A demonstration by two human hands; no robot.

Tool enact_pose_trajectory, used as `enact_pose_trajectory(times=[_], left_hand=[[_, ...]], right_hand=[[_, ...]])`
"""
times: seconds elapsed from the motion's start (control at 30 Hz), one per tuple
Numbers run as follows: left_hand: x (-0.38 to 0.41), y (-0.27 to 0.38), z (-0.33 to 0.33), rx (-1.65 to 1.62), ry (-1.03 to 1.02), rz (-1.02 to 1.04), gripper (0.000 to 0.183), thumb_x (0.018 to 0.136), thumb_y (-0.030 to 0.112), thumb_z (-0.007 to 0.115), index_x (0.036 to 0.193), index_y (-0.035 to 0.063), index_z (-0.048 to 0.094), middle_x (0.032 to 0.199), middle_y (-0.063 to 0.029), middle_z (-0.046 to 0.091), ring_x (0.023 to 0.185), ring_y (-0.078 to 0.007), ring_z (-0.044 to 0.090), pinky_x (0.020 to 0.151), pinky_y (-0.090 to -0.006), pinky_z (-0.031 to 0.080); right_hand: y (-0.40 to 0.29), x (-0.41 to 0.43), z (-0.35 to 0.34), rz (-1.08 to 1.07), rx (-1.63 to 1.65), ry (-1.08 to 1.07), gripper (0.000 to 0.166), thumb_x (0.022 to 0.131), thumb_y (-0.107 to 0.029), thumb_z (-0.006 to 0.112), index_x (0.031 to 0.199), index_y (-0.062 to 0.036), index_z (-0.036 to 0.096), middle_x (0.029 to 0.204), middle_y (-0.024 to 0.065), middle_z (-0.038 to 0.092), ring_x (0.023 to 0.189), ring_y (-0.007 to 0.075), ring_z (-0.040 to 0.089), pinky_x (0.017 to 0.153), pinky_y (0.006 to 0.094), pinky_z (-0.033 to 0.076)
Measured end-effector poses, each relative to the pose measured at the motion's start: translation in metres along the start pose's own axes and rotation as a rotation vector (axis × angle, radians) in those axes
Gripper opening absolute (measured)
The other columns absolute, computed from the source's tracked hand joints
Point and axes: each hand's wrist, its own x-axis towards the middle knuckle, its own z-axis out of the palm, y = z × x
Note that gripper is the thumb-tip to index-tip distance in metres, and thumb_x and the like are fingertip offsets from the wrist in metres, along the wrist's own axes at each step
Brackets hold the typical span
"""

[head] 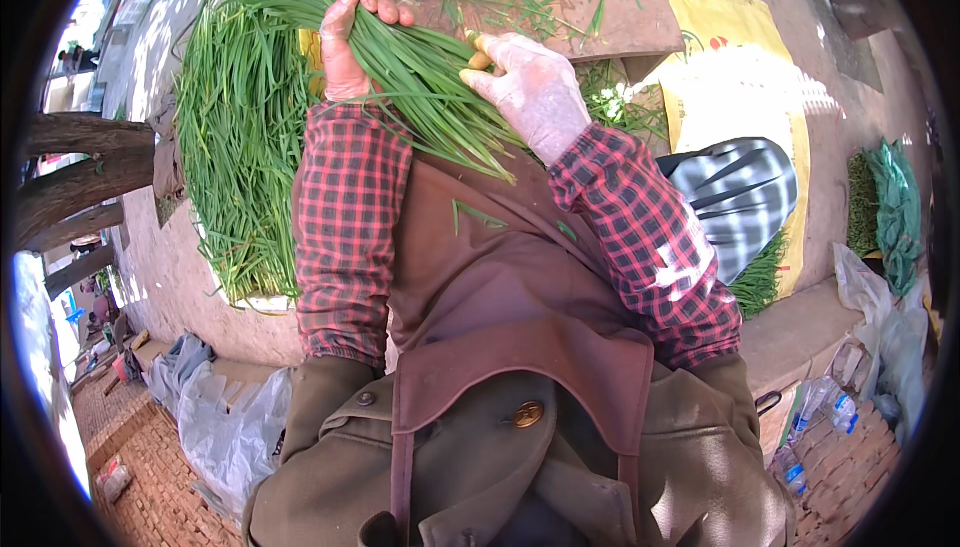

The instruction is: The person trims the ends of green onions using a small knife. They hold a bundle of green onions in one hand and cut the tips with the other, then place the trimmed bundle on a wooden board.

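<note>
My left hand, in a thin translucent glove, is wrapped around a bunch of long green leafy stalks, like garlic chives. The bunch slants from the upper left down to my lap. My right hand, also gloved, with yellowish covered fingertips, is at the right edge of the bunch; its thumb and fingers curl together, and whether stalks are pinched between them is unclear. A large pile of similar greens lies to the left. Cut leaf bits lie on the brown apron over my lap.
A low brown board with scattered leaves stands ahead. A yellow woven sack lies right, with more greens by my knee. Clear plastic bags are at lower left; plastic bottles and a green bag are far right. Tree trunks stand left.
</note>
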Motion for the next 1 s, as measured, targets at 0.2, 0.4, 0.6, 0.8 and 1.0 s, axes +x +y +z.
enact_pose_trajectory(times=[0.2,0.4,0.6,0.8,1.0], left_hand=[[-0.005,-0.001,0.003,-0.020,-0.006,-0.020,0.024,0.090,0.027,0.059,0.079,0.0062,0.054,0.074,-0.0100,0.058,0.076,-0.0275,0.056,0.076,-0.0394,0.050],[-0.005,-0.004,0.001,-0.049,0.005,-0.041,0.024,0.090,0.027,0.059,0.079,0.0062,0.054,0.077,-0.0102,0.060,0.080,-0.0279,0.057,0.076,-0.0388,0.051],[-0.003,-0.004,-0.006,-0.082,0.047,-0.067,0.023,0.090,0.027,0.060,0.081,0.0064,0.053,0.074,-0.0081,0.055,0.074,-0.0245,0.053,0.072,-0.0364,0.050],[-0.005,0.000,-0.005,-0.028,0.059,-0.059,0.024,0.090,0.027,0.060,0.078,0.0081,0.050,0.068,-0.0037,0.048,0.066,-0.0201,0.047,0.066,-0.0310,0.045],[-0.007,0.000,-0.003,-0.028,0.064,-0.065,0.026,0.087,0.028,0.063,0.078,0.0074,0.051,0.068,-0.0061,0.050,0.067,-0.0229,0.050,0.065,-0.0339,0.048]], right_hand=[[-0.001,0.006,-0.005,0.380,0.526,-0.042,0.036,0.080,-0.018,0.072,0.111,0.0006,0.067,0.086,0.0074,0.070,0.070,0.0080,0.062,0.069,0.0229,0.049],[0.013,0.004,-0.023,0.516,1.034,0.011,0.029,0.081,-0.007,0.070,0.108,0.0053,0.066,0.084,0.0046,0.066,0.070,0.0082,0.059,0.067,0.0207,0.048],[0.033,0.005,-0.052,0.368,1.664,0.003,0.034,0.088,-0.001,0.064,0.117,0.0123,0.055,0.093,0.0114,0.063,0.074,0.0148,0.058,0.070,0.0267,0.048],[0.031,-0.003,-0.100,0.139,1.891,0.023,0.039,0.092,-0.006,0.057,0.125,0.0078,0.044,0.091,0.0058,0.051,0.079,0.0118,0.045,0.075,0.0283,0.037],[0.031,-0.015,-0.081,0.581,0.581,0.035,0.024,0.085,-0.027,0.069,0.085,-0.0030,0.072,0.067,0.0016,0.063,0.054,0.0066,0.055,0.051,0.0201,0.044]])
